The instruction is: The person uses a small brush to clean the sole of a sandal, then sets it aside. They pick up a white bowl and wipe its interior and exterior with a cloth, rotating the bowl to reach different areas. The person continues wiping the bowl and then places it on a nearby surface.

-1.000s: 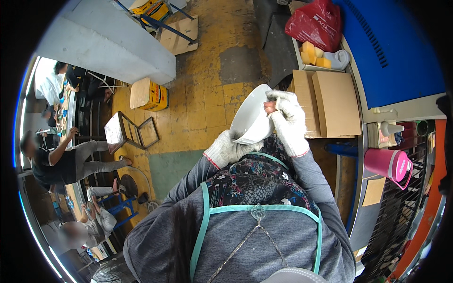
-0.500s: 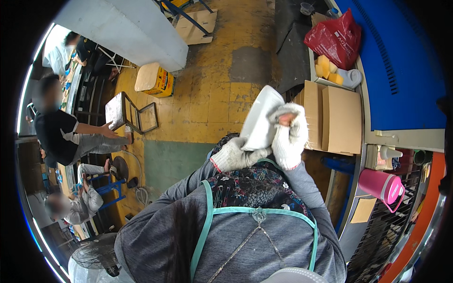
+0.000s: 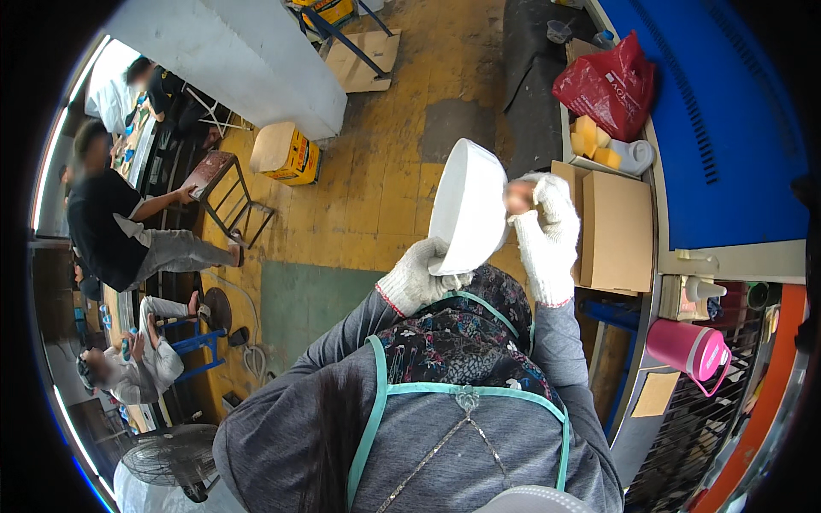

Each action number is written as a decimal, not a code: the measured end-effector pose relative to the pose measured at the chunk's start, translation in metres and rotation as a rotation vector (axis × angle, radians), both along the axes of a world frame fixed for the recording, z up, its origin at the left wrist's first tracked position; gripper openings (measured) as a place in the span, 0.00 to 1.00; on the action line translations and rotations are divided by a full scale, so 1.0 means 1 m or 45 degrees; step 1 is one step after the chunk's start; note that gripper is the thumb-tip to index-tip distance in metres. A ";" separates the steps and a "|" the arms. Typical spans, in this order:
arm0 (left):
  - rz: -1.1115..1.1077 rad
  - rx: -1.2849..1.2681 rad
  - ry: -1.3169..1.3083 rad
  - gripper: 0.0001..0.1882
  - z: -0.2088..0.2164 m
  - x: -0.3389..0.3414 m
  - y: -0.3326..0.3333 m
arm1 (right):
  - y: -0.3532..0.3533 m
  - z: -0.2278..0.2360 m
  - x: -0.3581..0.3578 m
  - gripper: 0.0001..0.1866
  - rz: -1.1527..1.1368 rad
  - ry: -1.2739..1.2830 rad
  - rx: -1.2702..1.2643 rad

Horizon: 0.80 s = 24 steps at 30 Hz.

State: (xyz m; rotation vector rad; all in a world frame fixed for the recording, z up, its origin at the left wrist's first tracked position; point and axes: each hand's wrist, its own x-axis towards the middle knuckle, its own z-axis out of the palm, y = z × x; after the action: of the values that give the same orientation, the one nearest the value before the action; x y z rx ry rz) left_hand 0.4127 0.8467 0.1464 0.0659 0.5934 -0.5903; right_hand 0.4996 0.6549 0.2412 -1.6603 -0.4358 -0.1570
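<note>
A white bowl point(image 3: 472, 208) is tipped on its side in front of my chest, its hollow turned to the left. My left hand point(image 3: 421, 275), in a white knitted glove with a red-edged cuff, is closed on the bowl's lower rim. On the right, beside the bowl's outer wall, is my right hand point(image 3: 547, 224) in a similar glove. Its fingers are curled, and a blurred pinkish-brown patch shows at their tips. Whether that is bare fingertips or a small held thing, I cannot make out.
To my right stand cardboard boxes point(image 3: 614, 231), a red plastic bag point(image 3: 605, 85), yellow sponge-like blocks point(image 3: 590, 137) and a pink jug point(image 3: 688, 349). A yellow box-shaped seat point(image 3: 286, 154) is by the pillar point(image 3: 256, 60). At left, a co-worker holds a metal-framed stool point(image 3: 224, 192); a fan point(image 3: 171, 462) stands lower left.
The bowl has tilted more upright, showing its hollow edge. My right hand has moved slightly right, apart from the bowl. The co-worker's stool has turned and shifted left.
</note>
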 end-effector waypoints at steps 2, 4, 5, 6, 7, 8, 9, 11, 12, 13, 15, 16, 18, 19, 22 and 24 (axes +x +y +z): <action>-0.050 0.086 0.082 0.26 -0.005 0.003 0.003 | -0.003 0.007 -0.003 0.04 0.024 0.089 0.023; -0.013 0.153 -0.023 0.28 -0.007 0.004 0.005 | -0.006 0.012 -0.004 0.05 0.057 0.118 0.114; 0.017 0.207 -0.074 0.28 -0.006 0.004 0.005 | -0.008 0.014 -0.004 0.04 0.028 0.105 0.100; 0.006 0.181 -0.071 0.28 -0.005 0.005 0.006 | -0.009 0.015 -0.003 0.04 0.020 0.095 0.077; -0.026 0.290 -0.104 0.25 -0.004 0.006 0.006 | -0.009 0.016 -0.002 0.04 0.001 0.094 0.061; -0.056 0.397 -0.135 0.24 -0.003 0.006 0.006 | -0.011 0.017 0.000 0.08 -0.001 -0.003 0.016; -0.065 0.500 -0.156 0.25 -0.001 0.007 0.005 | -0.011 0.017 0.001 0.09 0.024 -0.019 0.039; -0.043 0.652 -0.097 0.24 -0.001 0.010 -0.001 | -0.013 0.019 0.004 0.10 0.032 -0.095 0.117; -0.001 0.680 -0.081 0.23 -0.002 0.011 -0.003 | -0.016 0.020 0.007 0.10 0.007 -0.189 0.034; -0.012 0.697 -0.066 0.24 -0.002 0.012 -0.005 | -0.019 0.022 0.011 0.09 0.023 -0.303 -0.078; 0.021 0.581 -0.077 0.30 -0.004 0.013 -0.007 | -0.028 0.027 0.015 0.10 0.056 -0.507 -0.290; -0.020 0.634 -0.123 0.30 -0.005 0.014 -0.008 | -0.032 0.029 0.016 0.10 0.071 -0.597 -0.391; -0.073 0.666 -0.170 0.30 -0.006 0.015 -0.008 | -0.039 0.033 0.017 0.10 0.073 -0.687 -0.506; 0.015 0.723 -0.184 0.29 -0.008 0.016 -0.010 | -0.040 0.034 0.018 0.09 0.069 -0.706 -0.583; 0.236 0.915 -0.182 0.29 -0.013 0.021 -0.016 | -0.039 0.036 0.023 0.10 0.080 -0.783 -0.706; 0.300 0.932 -0.348 0.31 -0.016 0.028 -0.010 | -0.034 0.038 0.030 0.12 0.108 -0.824 -0.816</action>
State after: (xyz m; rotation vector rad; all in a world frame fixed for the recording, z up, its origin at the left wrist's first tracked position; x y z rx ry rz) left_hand 0.4406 0.8366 0.1305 0.7447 0.5154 -0.1069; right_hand 0.5300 0.6210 0.2794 -2.1973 -1.1324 -0.5423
